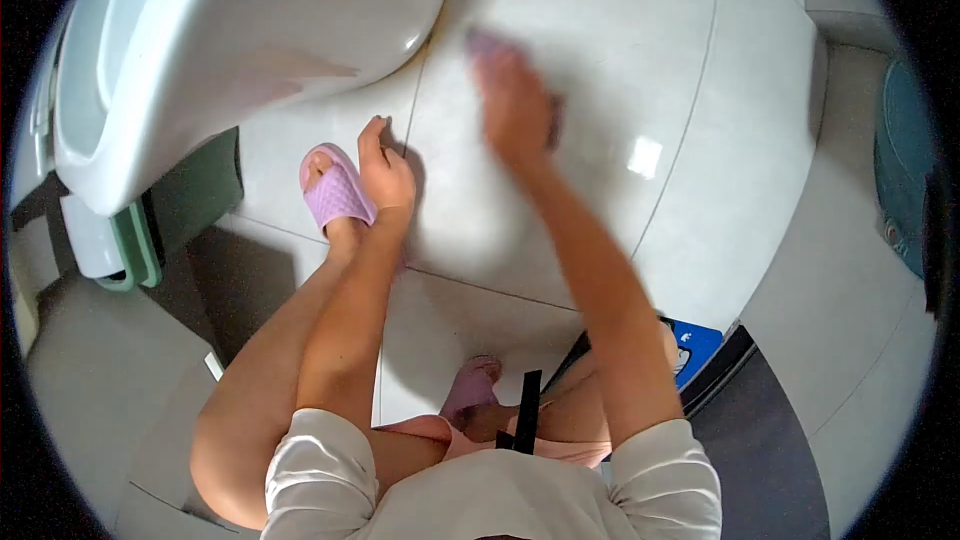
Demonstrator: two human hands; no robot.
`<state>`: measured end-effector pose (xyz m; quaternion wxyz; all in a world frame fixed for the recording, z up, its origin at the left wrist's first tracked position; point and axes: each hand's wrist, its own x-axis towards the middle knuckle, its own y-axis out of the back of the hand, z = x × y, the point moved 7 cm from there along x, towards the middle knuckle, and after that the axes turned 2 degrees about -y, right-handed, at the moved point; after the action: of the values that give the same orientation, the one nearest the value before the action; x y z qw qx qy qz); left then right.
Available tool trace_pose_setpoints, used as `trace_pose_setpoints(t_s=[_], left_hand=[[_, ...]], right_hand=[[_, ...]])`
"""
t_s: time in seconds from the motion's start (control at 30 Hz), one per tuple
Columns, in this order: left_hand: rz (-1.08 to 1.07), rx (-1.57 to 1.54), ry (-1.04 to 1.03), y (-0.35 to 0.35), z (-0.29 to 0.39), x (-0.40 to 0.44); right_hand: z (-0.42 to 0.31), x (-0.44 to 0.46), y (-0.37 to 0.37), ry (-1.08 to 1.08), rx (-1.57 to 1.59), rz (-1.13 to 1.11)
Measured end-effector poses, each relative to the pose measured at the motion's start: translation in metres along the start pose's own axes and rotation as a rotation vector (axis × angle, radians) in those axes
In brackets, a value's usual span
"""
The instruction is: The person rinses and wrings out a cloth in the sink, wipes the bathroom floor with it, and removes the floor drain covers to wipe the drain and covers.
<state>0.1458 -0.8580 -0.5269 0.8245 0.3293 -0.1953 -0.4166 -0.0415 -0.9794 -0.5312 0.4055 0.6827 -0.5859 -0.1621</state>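
My right hand (pixel 515 105) presses down over the pale tiled floor (pixel 560 0), smeared by motion. Its fingers are closed on a purplish cloth (pixel 484 40), which pokes out past the fingertips; a darker bit shows at the hand's other side. My left hand (pixel 385 175) holds nothing. Its fingers are loosely bent and apart, just beside the pink slipper (pixel 335 190) on my left foot. The other pink slipper (pixel 470 385) shows lower down, under my body.
A white ceramic toilet (pixel 300 20) stands at the upper left. Below its rim are a green and white object (pixel 125 240) and a grey-green panel (pixel 200 185). A blue item (pixel 692 345) lies by a dark edge at the right. A teal bin-like object (pixel 905 165) stands far right.
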Motion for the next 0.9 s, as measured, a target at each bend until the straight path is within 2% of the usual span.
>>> trace_pose_setpoints(t_s=[0.03, 0.07, 0.13, 0.17, 0.23, 0.27, 0.3, 0.33, 0.37, 0.43, 0.5, 0.57, 0.6, 0.7, 0.73, 0.8, 0.83, 0.9], left_hand=[[-0.006, -0.013, -0.008, -0.004, 0.008, 0.001], [-0.024, -0.039, -0.035, -0.010, 0.017, 0.001], [-0.073, -0.055, -0.106, -0.021, 0.033, 0.002], [-0.081, -0.062, -0.110, -0.027, 0.037, 0.003], [-0.104, -0.028, -0.240, -0.038, 0.053, 0.000], [-0.134, -0.058, -0.200, -0.045, 0.055, -0.004], [-0.141, -0.060, -0.197, -0.047, 0.059, -0.010], [-0.188, -0.023, -0.263, -0.053, 0.070, -0.015], [-0.234, 0.015, -0.334, -0.059, 0.080, -0.018], [-0.313, 0.032, -0.346, -0.075, 0.088, -0.024], [-0.356, 0.179, -0.450, -0.096, 0.103, -0.032], [-0.397, 0.223, -0.513, -0.123, 0.125, -0.039], [-0.434, 0.273, -0.573, -0.142, 0.138, -0.045], [-0.470, 0.394, -0.630, -0.193, 0.182, -0.066], [-0.449, 0.390, -0.620, -0.209, 0.190, -0.072], [-0.450, 0.418, -0.576, -0.227, 0.211, -0.078], [-0.436, 0.448, -0.509, -0.229, 0.216, -0.076], [-0.450, 0.504, -0.560, -0.241, 0.214, -0.078]], right_hand=[[-0.017, -0.029, -0.012, -0.297, 0.357, -0.269], [-0.040, -0.057, -0.020, 0.014, 0.231, -0.377], [-0.082, -0.134, -0.032, 0.693, 0.058, -0.445], [-0.072, -0.122, -0.027, 0.685, 0.049, -0.445], [-0.026, -0.065, -0.011, 0.413, 0.274, -0.226], [0.012, -0.034, 0.003, 0.370, 0.101, -0.162], [0.050, 0.003, 0.037, 0.191, 0.087, -0.039], [0.089, 0.031, 0.068, 0.023, -0.099, -0.039], [0.120, 0.043, 0.102, 0.045, -0.323, -0.022], [0.180, 0.029, 0.154, -0.025, -0.399, 0.076], [0.220, -0.016, 0.197, -0.237, -0.479, 0.193], [0.223, -0.065, 0.211, -0.378, -0.661, 0.306], [0.215, -0.081, 0.204, -0.473, -0.567, 0.217], [0.146, -0.087, 0.161, -0.465, -0.253, -0.033], [0.140, -0.103, 0.131, -0.083, -0.200, -0.050], [0.143, -0.088, 0.124, 0.129, -0.153, -0.082], [0.159, -0.072, 0.130, 0.126, -0.151, -0.068], [0.196, -0.038, 0.156, 0.218, -0.098, -0.011]])
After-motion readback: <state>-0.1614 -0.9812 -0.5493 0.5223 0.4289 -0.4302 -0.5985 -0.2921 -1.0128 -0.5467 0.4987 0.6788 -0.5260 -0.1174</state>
